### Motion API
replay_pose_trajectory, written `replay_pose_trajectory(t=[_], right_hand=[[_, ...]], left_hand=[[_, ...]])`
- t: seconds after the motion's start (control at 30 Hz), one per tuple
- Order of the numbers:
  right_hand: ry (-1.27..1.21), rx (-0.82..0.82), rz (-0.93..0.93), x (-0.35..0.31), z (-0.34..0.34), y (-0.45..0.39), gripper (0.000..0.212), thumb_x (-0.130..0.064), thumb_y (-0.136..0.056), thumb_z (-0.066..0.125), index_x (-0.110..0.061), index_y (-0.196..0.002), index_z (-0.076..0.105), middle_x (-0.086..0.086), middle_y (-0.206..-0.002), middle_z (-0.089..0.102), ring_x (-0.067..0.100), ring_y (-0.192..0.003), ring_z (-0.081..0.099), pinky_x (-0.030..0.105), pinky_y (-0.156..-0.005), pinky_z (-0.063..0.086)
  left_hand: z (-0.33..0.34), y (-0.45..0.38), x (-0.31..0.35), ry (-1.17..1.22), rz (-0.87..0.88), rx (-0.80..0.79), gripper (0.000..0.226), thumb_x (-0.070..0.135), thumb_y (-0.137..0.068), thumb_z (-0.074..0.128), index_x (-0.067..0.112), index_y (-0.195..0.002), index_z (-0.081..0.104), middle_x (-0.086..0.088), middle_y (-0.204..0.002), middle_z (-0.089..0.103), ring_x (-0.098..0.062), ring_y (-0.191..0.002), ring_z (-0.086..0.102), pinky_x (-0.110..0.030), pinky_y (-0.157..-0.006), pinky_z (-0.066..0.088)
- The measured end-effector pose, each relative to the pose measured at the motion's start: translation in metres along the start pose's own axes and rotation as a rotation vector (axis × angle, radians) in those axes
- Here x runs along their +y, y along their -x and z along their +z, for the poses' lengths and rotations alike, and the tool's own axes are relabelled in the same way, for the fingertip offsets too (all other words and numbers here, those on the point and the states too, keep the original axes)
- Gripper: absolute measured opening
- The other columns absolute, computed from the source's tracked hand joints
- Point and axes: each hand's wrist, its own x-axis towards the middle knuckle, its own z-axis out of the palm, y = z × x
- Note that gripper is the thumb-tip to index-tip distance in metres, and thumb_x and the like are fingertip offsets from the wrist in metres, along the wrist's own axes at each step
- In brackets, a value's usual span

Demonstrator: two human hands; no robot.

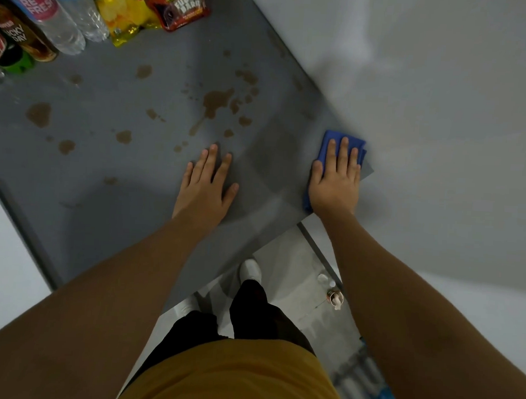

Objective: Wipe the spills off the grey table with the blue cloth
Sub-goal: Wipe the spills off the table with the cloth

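Two hands flat, fingers spread: right hand (pixel 334 184) atop folded blue cloth (pixel 353 146), long axis along fingers; left hand (pixel 206 187) empty.

The grey table (pixel 111 192) carries brown spills (pixel 214 102) beyond the flat left hand (pixel 203 187). Bottles (pixel 57 21) and snack bags (pixel 149 10) line its far edge. A blue cloth (pixel 329 139) lies under the right hand (pixel 335 181) at the corner.

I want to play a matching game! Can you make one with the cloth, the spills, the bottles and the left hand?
Things:
1. cloth
2. spills
3. bottles
4. left hand

Places:
A. far left corner of the table
B. flat on bare table
C. under the right hand, at the table's corner
D. scattered over the middle

Pairs: 1-C, 2-D, 3-A, 4-B
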Motion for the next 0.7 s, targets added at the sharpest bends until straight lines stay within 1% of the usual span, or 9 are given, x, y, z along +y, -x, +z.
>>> replay_pose_trajectory(t=[0.1, 0.2, 0.3, 0.47, 0.57, 0.7], right_hand=[[0.005, 0.023, 0.023, -0.017, 0.009, 0.021, 0.063, -0.046, -0.108, 0.024, -0.019, -0.162, 0.006, 0.005, -0.170, 0.001, 0.028, -0.156, -0.001, 0.044, -0.126, 0.001], [0.022, 0.040, -0.043, -0.038, 0.017, 0.033, 0.065, -0.050, -0.107, 0.023, -0.018, -0.162, 0.010, 0.005, -0.170, 0.005, 0.028, -0.156, 0.002, 0.042, -0.127, 0.002], [0.003, 0.032, -0.108, -0.041, 0.016, 0.024, 0.065, -0.053, -0.106, 0.022, -0.022, -0.162, 0.013, 0.001, -0.170, 0.007, 0.026, -0.156, 0.003, 0.040, -0.126, 0.003], [-0.016, -0.016, -0.181, -0.029, 0.006, -0.014, 0.062, -0.053, -0.106, 0.020, -0.027, -0.162, 0.012, -0.003, -0.170, 0.005, 0.021, -0.157, -0.001, 0.040, -0.127, 0.002], [-0.021, -0.011, -0.159, -0.017, -0.002, -0.028, 0.061, -0.051, -0.107, 0.021, -0.028, -0.162, 0.012, -0.002, -0.170, 0.005, 0.021, -0.156, -0.001, 0.038, -0.127, -0.002], [-0.007, -0.012, -0.087, -0.009, -0.004, -0.026, 0.062, -0.052, -0.106, 0.015, -0.028, -0.162, 0.006, -0.003, -0.170, -0.001, 0.020, -0.156, -0.004, 0.038, -0.127, -0.002]], left_hand=[[0.002, 0.000, 0.000, 0.003, -0.001, 0.005, 0.066, 0.053, -0.106, 0.031, 0.024, -0.163, 0.014, -0.007, -0.171, 0.006, -0.024, -0.158, 0.006, -0.045, -0.127, 0.008], [0.002, 0.001, 0.001, 0.006, -0.002, 0.012, 0.065, 0.052, -0.106, 0.032, 0.023, -0.163, 0.015, -0.008, -0.171, 0.007, -0.024, -0.158, 0.007, -0.046, -0.128, 0.010], [0.002, 0.002, 0.001, 0.000, 0.002, 0.021, 0.065, 0.051, -0.106, 0.033, 0.023, -0.163, 0.016, -0.008, -0.171, 0.008, -0.024, -0.158, 0.008, -0.046, -0.128, 0.010], [0.000, 0.002, 0.003, -0.007, 0.002, 0.016, 0.065, 0.051, -0.107, 0.033, 0.023, -0.163, 0.016, -0.008, -0.171, 0.007, -0.025, -0.158, 0.007, -0.045, -0.128, 0.008], [-0.003, 0.002, 0.002, -0.013, -0.004, -0.005, 0.065, 0.051, -0.107, 0.031, 0.023, -0.163, 0.014, -0.007, -0.171, 0.004, -0.024, -0.158, 0.004, -0.044, -0.128, 0.007], [-0.005, 0.002, 0.003, -0.017, -0.014, -0.013, 0.066, 0.052, -0.107, 0.030, 0.023, -0.163, 0.013, -0.006, -0.171, 0.003, -0.023, -0.158, 0.003, -0.044, -0.128, 0.007]])
